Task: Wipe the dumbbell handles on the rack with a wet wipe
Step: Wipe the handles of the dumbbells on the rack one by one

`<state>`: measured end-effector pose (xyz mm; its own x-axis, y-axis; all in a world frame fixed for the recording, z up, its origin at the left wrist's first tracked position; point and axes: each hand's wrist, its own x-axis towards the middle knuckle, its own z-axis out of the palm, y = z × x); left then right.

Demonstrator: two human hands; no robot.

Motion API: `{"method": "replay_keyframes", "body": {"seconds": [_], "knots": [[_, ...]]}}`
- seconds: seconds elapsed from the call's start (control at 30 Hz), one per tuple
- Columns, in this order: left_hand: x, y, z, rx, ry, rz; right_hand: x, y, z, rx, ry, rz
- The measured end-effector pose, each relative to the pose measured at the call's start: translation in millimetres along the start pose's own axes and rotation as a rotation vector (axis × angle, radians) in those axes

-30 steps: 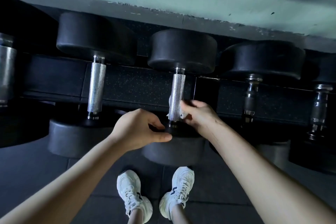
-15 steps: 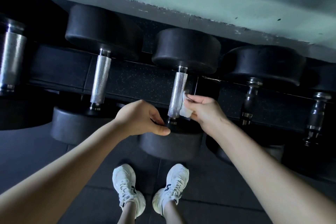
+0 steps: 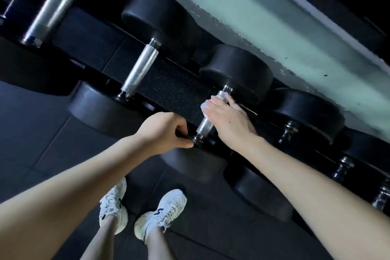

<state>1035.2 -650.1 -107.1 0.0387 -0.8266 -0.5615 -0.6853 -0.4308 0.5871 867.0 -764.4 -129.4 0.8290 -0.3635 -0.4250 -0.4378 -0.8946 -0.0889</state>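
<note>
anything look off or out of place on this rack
Nothing on the rack stands out: the dumbbells sit in line, none askew. The only blemish is the green wall behind, whose lower paint edge is ragged and chipped. The right hand holds the wet wipe on one handle.

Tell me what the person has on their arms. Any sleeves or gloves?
Nothing that shows. The left arm and the right arm are bare all the way up to the picture's edge: no sleeves, no gloves, no watch, no bracelet. I can't spot any rings either, though some fingers are hidden.
</note>
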Motion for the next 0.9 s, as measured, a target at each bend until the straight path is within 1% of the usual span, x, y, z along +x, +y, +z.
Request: {"method": "replay_keyframes", "body": {"seconds": [0.07, 0.13, 0.17, 0.2, 0.27, 0.4, 0.57, 0.67, 0.8, 0.83, 0.9], "knots": [[-0.4, -3.2, 3.6, 0.011, 0.025, 0.023, -0.4, -0.6, -0.1, -0.075, -0.064, -0.182], [-0.9, -6.1, 6.2, 0.012, 0.042, 0.052, 3.4, 1.2, -9.1, -0.157, -0.211, -0.356], [-1.8, -7.0, 8.0, 0.018, 0.054, 0.065, 7.4, 4.9, -15.6, -0.201, -0.271, -0.390], [-2.5, -7.5, 10.4, 0.030, 0.073, 0.075, 14.3, 11.4, -21.4, -0.257, -0.289, -0.403], [-4.4, -6.8, 15.8, 0.048, 0.112, 0.088, 25.3, 21.0, -36.0, -0.343, -0.291, -0.366], [-8.1, -6.2, 19.9, 0.040, 0.142, 0.093, 22.1, 10.7, -39.3, -0.381, -0.352, -0.294], [-12.2, -2.1, 20.9, 0.064, 0.160, 0.097, 12.1, -10.2, -30.2, -0.343, -0.411, -0.439], [-12.2, -4.1, 22.8, 0.056, 0.175, 0.093, 21.1, 4.0, -35.5, -0.390, -0.397, -0.433], [-10.8, -4.4, 24.4, 0.081, 0.176, 0.097, 34.9, 24.3, -40.4, -0.420, -0.326, -0.324], [-11.4, -3.6, 23.8, 0.089, 0.179, 0.093, 33.0, 18.3, -37.2, -0.400, -0.308, -0.323], [-11.8, -2.5, 24.2, 0.091, 0.191, 0.086, 24.3, 0.9, -19.8, -0.351, -0.296, -0.383]]}}
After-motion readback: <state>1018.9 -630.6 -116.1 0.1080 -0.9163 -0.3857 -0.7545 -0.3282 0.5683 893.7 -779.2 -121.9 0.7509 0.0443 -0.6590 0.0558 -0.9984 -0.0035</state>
